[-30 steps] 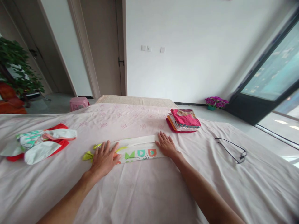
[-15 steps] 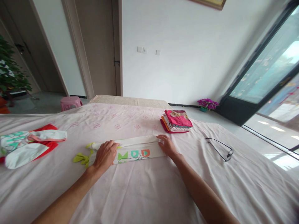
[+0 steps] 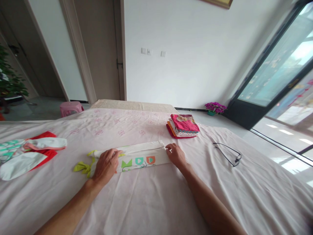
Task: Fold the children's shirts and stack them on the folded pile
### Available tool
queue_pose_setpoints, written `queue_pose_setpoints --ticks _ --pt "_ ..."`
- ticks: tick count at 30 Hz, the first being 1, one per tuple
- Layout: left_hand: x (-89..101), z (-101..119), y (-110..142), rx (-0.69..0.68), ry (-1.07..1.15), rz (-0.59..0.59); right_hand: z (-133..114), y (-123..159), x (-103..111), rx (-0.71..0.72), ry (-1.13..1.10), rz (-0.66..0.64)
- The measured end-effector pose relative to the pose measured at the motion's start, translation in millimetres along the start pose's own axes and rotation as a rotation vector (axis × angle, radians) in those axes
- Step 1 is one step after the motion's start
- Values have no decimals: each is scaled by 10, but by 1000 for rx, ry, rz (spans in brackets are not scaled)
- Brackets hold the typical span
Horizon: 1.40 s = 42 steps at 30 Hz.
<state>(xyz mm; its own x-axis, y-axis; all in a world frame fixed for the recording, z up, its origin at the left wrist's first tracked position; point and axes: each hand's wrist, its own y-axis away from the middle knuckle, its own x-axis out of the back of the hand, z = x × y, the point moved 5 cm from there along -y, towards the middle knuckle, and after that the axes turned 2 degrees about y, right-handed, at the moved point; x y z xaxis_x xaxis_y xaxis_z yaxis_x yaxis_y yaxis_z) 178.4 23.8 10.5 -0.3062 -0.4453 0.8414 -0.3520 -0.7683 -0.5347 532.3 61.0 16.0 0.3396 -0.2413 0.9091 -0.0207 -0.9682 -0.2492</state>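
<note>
A white shirt (image 3: 137, 164) with lime-green trim and coloured printed letters lies folded into a long, narrow strip on the bed. My left hand (image 3: 107, 164) is over its left part, fingers bent and closed on the cloth beside a green tied bow (image 3: 82, 167). At the strip's right end, my right hand (image 3: 176, 154) has its fingers bent and slightly apart, the tips at the shirt's edge. The upper folded layer's right corner shows just left of those fingertips. Both thumbs are mostly hidden.
Beyond my right hand sits a stack of folded clothes (image 3: 184, 125), a pink one on top. Black-framed glasses (image 3: 230, 155) lie to the right. Red and white clothing (image 3: 34, 148) lies at the left on the pale bed sheet (image 3: 146, 202). A pink stool (image 3: 71, 107) stands behind.
My right hand's fingers have come off the upper layer's corner and moved slightly outward to the edge. My left hand stays on the shirt. The view has shifted slightly.
</note>
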Motion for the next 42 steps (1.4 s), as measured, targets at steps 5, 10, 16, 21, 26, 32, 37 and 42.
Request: queue_pose_setpoints --ticks 5,10,16,21,26,32,37,42 --pt "139 187 22 -85 61 11 -1 84 47 -161 61 -144" --pt "280 6 109 97 27 -69 -94 120 40 -117 66 -134" --pt "404 -417 393 289 -250 -221 -117 102 28 -109 -85 -133" --pt "349 -597 433 378 -172 -357 2 22 -94 -224 -152 -282" --pt "295 -745 350 471 -31 -430 6 1 -178 -154 -127 -351" --pt "270 -765 295 362 284 -420 50 0 -160 -128 -163 -251" --pt "73 -909 326 474 599 -568 30 45 -165 -162 -304 -269" --pt "97 -928 302 485 792 -695 1 125 -111 -168 -366 -242"
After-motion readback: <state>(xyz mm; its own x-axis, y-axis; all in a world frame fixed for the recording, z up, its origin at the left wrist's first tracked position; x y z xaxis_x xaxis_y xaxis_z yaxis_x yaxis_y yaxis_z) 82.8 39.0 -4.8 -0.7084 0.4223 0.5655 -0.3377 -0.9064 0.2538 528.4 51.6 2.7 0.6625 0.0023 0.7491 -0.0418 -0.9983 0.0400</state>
